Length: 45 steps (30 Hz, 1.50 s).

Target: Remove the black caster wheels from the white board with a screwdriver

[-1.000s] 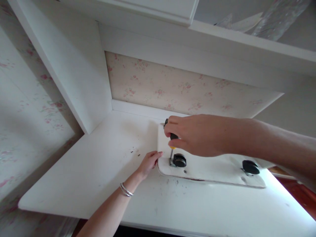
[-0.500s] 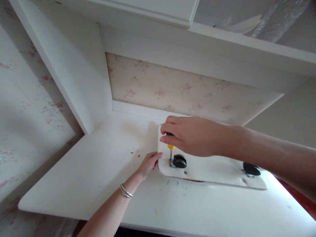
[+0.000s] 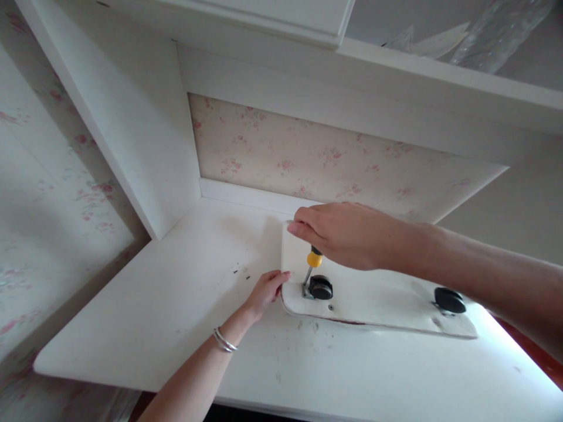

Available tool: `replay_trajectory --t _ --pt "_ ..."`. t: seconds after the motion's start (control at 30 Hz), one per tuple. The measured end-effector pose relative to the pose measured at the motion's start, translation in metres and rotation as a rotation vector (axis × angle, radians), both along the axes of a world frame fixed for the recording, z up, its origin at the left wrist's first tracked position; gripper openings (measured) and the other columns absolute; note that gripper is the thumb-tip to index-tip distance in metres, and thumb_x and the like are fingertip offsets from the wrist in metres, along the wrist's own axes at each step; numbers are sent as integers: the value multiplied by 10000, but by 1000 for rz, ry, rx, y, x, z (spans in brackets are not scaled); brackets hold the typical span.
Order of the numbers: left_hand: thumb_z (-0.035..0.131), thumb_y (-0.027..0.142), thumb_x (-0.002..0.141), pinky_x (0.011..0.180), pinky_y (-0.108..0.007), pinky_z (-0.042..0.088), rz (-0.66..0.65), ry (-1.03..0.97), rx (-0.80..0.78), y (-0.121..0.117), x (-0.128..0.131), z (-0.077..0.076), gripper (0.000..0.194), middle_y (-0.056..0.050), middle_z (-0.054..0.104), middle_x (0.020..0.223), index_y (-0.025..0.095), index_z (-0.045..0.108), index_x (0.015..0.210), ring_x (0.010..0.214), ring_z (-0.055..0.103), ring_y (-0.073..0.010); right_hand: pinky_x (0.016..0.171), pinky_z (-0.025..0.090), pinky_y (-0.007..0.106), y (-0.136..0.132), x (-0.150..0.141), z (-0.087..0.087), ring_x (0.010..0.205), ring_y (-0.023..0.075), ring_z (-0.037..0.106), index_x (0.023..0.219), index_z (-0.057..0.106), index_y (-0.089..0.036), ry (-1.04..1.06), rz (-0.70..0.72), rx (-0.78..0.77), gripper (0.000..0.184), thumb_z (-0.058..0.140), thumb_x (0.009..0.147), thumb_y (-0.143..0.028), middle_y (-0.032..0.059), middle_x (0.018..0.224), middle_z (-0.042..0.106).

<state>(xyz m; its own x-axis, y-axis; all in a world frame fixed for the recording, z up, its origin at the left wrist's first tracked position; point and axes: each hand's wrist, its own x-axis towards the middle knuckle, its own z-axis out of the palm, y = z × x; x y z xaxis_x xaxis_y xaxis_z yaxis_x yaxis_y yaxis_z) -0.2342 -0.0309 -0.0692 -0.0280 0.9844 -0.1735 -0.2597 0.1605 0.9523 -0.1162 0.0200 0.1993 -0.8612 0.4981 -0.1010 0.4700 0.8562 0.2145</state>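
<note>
A white board with rounded corners lies on the white desk, casters facing up. My right hand is closed round the handle of a screwdriver with a yellow collar. The shaft leans, its tip down at the metal plate of the near black caster. My left hand grips the board's left edge, thumb on top and fingers at the side, partly hidden. Toward the board's right end sits another black caster, close to my right forearm. A small screw hole shows near the front edge.
Several small dark bits lie on the desk left of the board. A white side panel rises at the left. Overhead runs a white shelf, with clear plastic wrap on it.
The screwdriver has gone from upright to tilted, its handle leaning right. My right hand has shifted slightly up and its fingers have turned round the handle. My left hand stays put.
</note>
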Motion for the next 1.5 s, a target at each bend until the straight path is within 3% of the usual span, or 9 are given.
replay_trajectory --t 0.17,0.47,0.63,0.77,0.93,1.07,1.17,1.3,1.5 --pt "607 634 778 498 -254 199 15 65 -2 2 1 -1 476 78 347 556 207 453 635 508 285 -92 583 387 330 7 6 -7 703 202 604 1122 593 -171 -39 55 163 322 325 1023 -319 132 1044 640" --pt "564 518 894 780 -289 406 336 312 206 -9 -17 33 332 -15 596 897 202 608 988 847 523 -173 872 442 329 10 18 2 1000 187 593 1111 570 -210 190 157 -296 255 500 879 -129 82 1259 547" --pt "584 435 921 932 -329 445 68 266 504 -12 -14 95 418 -97 587 1313 241 573 1291 1144 553 -222 837 447 309 11 28 5 965 181 592 1044 573 -236 237 152 -375 279 516 818 -83 51 1142 611" --pt "565 440 931 929 -341 466 -185 266 490 -2 -8 126 347 -88 670 1155 191 637 1162 1064 604 -220 823 456 290 7 34 7 964 173 594 1031 589 -238 230 142 -383 248 498 845 -102 49 1129 639" --pt "718 425 815 847 -338 497 -66 265 433 9 3 121 321 -67 696 963 171 643 998 924 630 -206 821 465 315 -3 37 1 987 193 620 1212 581 -215 286 89 -226 301 442 973 -335 110 1286 588" --pt "820 441 704 811 -329 496 86 431 422 11 10 116 442 -68 687 925 173 629 998 861 624 -200 598 413 328 -11 32 -1 729 238 638 1010 653 -217 205 -118 101 422 374 975 -532 100 909 677" --pt "732 468 797 814 -324 490 43 444 466 6 8 121 392 -77 679 1003 180 617 1039 889 621 -197 559 367 311 -11 33 3 679 237 628 1008 643 -221 146 -141 61 387 357 985 -481 81 774 665" --pt "552 454 934 847 -329 482 -153 369 499 1 1 129 318 -72 675 1021 183 615 1088 938 620 -198 648 403 311 -4 38 12 810 203 642 1186 586 -234 82 60 -135 292 386 978 -279 87 1006 673" --pt "779 442 754 778 -308 477 69 492 477 8 3 126 350 -43 675 898 187 603 916 843 610 -188 598 387 328 -12 34 12 762 234 648 1153 609 -249 93 -23 39 366 367 981 -463 85 1006 682"
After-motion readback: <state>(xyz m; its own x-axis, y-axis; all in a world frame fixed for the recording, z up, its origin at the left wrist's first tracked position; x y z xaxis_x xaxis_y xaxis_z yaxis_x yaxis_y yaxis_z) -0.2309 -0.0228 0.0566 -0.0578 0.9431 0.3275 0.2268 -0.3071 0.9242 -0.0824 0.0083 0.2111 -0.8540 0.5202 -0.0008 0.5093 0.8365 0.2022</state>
